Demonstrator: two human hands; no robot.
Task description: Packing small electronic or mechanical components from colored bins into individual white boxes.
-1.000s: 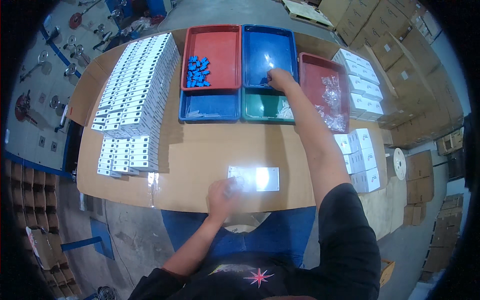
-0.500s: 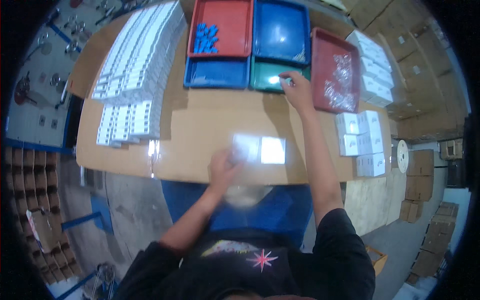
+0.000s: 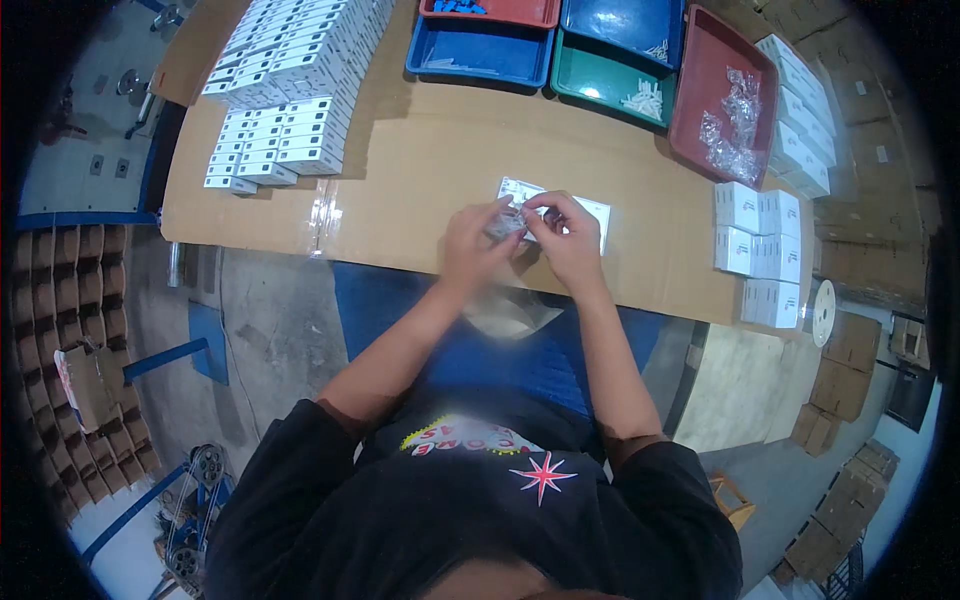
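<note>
The left hand (image 3: 477, 246) of the person has its fingers closed around a small crinkled clear plastic bag (image 3: 507, 221). The right hand (image 3: 571, 243) brings its thumb and fingertips together at the bag's edge; what is between them is too small to tell. The bag is above a flat white rectangular sheet (image 3: 600, 220), which lies on the brown cardboard table surface (image 3: 400, 180). Beyond the hands, a shallow green plastic tray (image 3: 590, 77) contains small white stick-like pieces (image 3: 643, 99); a dark red plastic tray (image 3: 716, 50) beside it contains clear plastic packets (image 3: 732, 152).
</note>
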